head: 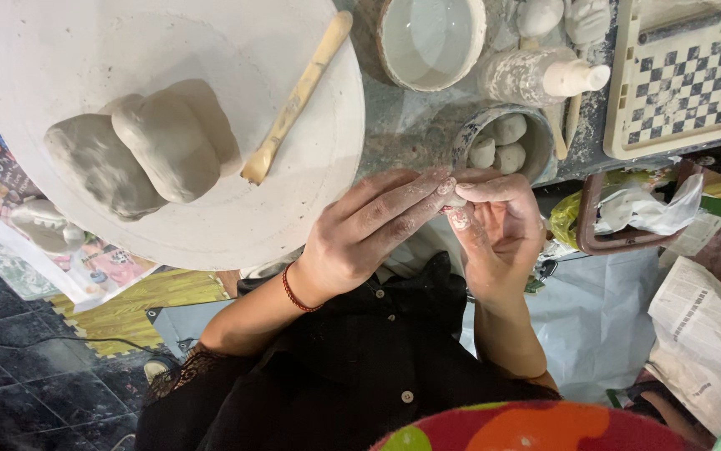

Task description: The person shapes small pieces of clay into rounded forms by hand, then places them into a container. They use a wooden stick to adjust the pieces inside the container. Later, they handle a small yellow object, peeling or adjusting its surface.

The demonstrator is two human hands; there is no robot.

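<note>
Hands (452,221) near bowl (536,138) of clay balls (498,142)

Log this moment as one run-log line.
left hand: pinching small clay piece | right hand: same piece | wooden tool: on round board, beside clay lumps

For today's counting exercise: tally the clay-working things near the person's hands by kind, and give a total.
Large clay lumps on the round board: 3
Small clay balls in the cup: 3
Small clay piece between the left hand and right hand: 1
Wooden tools on the board: 1
Bowls: 1
Total: 9
</note>
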